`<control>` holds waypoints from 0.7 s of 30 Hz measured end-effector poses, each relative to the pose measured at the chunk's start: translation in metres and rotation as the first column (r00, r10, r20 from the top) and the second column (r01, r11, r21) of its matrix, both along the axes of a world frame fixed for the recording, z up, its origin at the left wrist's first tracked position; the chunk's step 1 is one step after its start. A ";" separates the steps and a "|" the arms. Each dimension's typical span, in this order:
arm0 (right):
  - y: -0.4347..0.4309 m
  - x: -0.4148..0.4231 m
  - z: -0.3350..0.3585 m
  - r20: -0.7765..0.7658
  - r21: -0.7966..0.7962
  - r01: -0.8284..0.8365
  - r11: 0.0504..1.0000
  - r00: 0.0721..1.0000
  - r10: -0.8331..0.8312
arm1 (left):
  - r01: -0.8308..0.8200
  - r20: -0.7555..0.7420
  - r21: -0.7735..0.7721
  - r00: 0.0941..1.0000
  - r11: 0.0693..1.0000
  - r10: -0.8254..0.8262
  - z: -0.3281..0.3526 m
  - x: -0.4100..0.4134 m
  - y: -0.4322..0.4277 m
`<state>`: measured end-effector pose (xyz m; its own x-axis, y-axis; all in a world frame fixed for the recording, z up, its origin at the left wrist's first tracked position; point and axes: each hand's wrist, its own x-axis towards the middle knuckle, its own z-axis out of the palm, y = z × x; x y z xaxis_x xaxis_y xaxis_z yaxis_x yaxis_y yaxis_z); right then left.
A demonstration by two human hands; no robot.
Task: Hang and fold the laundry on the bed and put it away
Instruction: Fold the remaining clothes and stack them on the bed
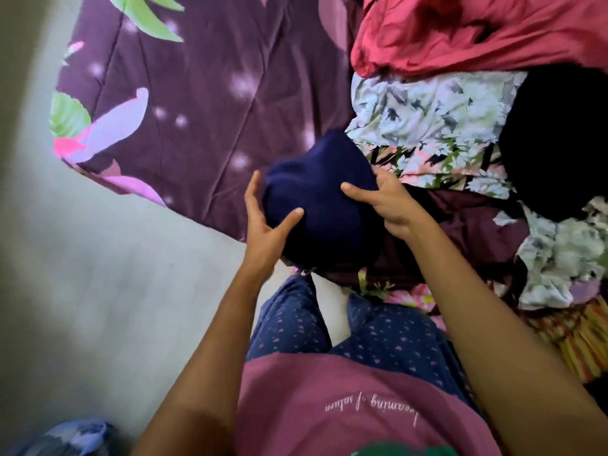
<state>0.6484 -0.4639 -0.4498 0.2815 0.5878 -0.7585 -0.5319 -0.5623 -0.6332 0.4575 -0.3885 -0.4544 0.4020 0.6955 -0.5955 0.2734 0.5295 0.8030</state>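
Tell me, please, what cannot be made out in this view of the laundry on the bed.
Head view:
1. Navy garment, bunched between the left hand and right hand: its type is hidden by its own folds and blur.
2. Black garment: too dark for detail, cut off by the right edge.
3. Blue bundle at the bottom-left corner: blurred and cut off by the edge.

Two hands (263, 225) (394, 205), one navy garment (322, 205), one red cloth (477, 31), one black cloth (556, 139).
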 end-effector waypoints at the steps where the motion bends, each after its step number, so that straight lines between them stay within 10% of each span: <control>1: -0.007 0.004 0.010 -0.005 0.053 0.079 0.995 0.997 -0.079 | 0.092 0.020 0.072 0.995 0.993 -0.093 0.011 0.004 0.008; 7: -0.055 0.034 0.059 0.217 0.187 0.278 0.942 0.923 -0.316 | 0.445 -0.060 0.508 0.872 0.737 -0.486 0.073 0.071 0.019; 17: -0.187 0.060 0.102 0.884 -0.181 0.152 0.972 0.458 0.093 | 0.591 -0.416 0.771 0.750 0.239 -0.513 0.124 0.171 -0.065; 21: -0.261 0.063 0.126 0.654 0.192 0.288 0.938 0.675 -0.341 | 0.649 -0.408 0.754 0.584 0.102 -0.701 0.119 0.196 -0.075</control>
